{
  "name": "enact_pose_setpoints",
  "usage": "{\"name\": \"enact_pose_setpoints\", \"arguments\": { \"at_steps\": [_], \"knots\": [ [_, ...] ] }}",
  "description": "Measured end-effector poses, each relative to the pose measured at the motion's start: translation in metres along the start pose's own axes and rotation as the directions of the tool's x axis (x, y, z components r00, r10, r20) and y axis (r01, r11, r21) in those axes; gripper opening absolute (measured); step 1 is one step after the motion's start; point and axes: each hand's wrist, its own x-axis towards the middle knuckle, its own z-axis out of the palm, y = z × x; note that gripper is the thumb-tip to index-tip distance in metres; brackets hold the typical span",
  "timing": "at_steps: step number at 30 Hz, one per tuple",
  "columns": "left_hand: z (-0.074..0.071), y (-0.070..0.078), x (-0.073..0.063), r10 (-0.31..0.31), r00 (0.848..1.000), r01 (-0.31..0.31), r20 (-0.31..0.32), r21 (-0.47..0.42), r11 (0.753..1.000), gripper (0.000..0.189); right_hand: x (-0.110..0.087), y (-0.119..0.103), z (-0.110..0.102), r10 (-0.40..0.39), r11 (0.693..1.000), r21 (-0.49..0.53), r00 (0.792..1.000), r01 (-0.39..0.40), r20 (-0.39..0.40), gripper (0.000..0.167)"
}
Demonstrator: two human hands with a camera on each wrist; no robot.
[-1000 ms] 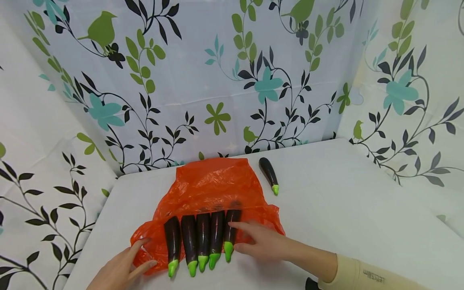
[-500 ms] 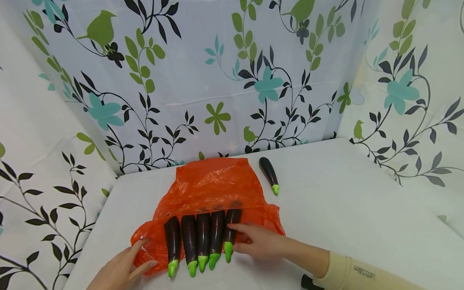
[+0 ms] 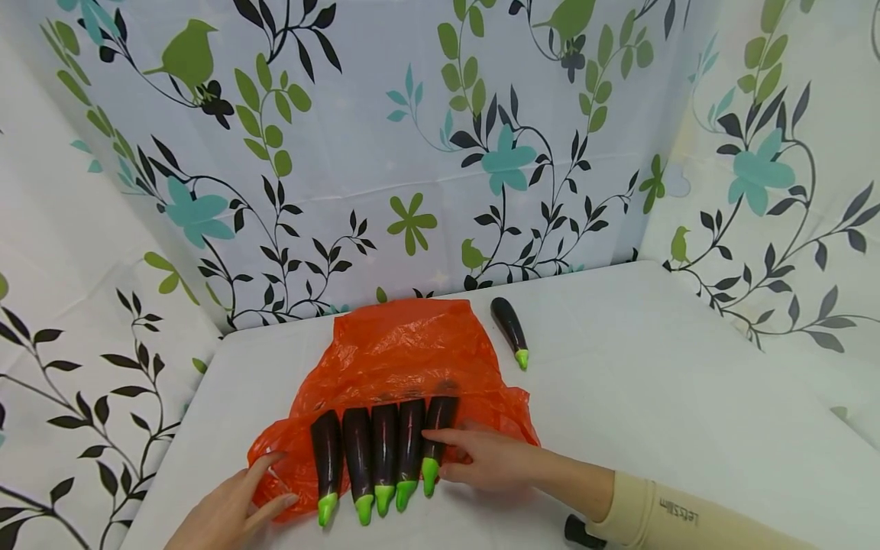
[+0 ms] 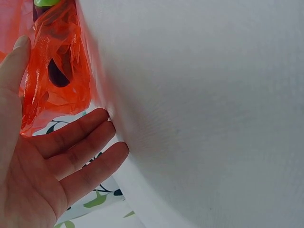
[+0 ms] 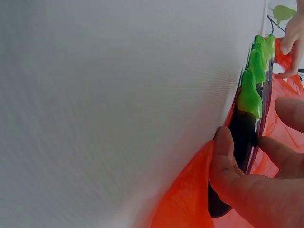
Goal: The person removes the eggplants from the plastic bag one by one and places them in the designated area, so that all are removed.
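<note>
Several dark purple eggplants point(image 3: 386, 447) with bright green stem ends lie side by side on an orange plastic bag point(image 3: 406, 344), their far ends at its fold. My right hand point(image 3: 488, 458) holds the rightmost eggplant point(image 3: 435, 431) between thumb and fingers; the right wrist view shows the same eggplant point(image 5: 242, 135) with digits on both sides. My left hand point(image 3: 223, 504) rests at the bag's left edge, thumb and index finger apart. In the left wrist view its fingers point(image 4: 88, 166) reach out fairly straight, the thumb beside the orange bag point(image 4: 57, 71).
One more eggplant point(image 3: 509, 330) lies alone on the white table point(image 3: 653, 382), right of the bag. A patterned curtain point(image 3: 371, 153) with leaves and birds stands behind the table and along both sides. A black object point(image 3: 583, 532) shows under the right sleeve point(image 3: 660, 512).
My right hand has shifted slightly left, and the rightmost eggplant has moved a little left with it, closer to its neighbour. The left hand stays in place.
</note>
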Motion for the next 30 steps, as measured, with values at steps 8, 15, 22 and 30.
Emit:
{"name": "enact_pose_setpoints", "arguments": {
  "at_steps": [8, 15, 22, 30],
  "knots": [
    [-0.0012, 0.0023, 0.0003, -0.005, 1.000, 0.005, 0.007, -0.012, 1.000, 0.081, 0.0005, 0.0010, 0.0007, -0.029, 1.000, 0.008, 1.000, 0.029, 0.005, 0.052],
    [-0.0017, 0.0025, -0.0008, -0.008, 1.000, 0.008, 0.008, -0.008, 1.000, 0.080, 0.0000, 0.0027, 0.0025, -0.017, 0.998, 0.053, 1.000, 0.017, -0.002, 0.051],
    [-0.0017, 0.0025, -0.0008, 0.004, 1.000, -0.004, 0.006, -0.002, 1.000, 0.080, -0.0043, 0.0050, 0.0047, 0.001, 0.988, 0.153, 0.998, 0.008, -0.060, 0.047],
    [-0.0022, 0.0034, 0.0003, 0.007, 1.000, -0.007, 0.001, -0.014, 1.000, 0.080, -0.0090, 0.0056, 0.0053, 0.053, 0.954, 0.299, 0.988, -0.008, -0.143, 0.042]
  ]
}}
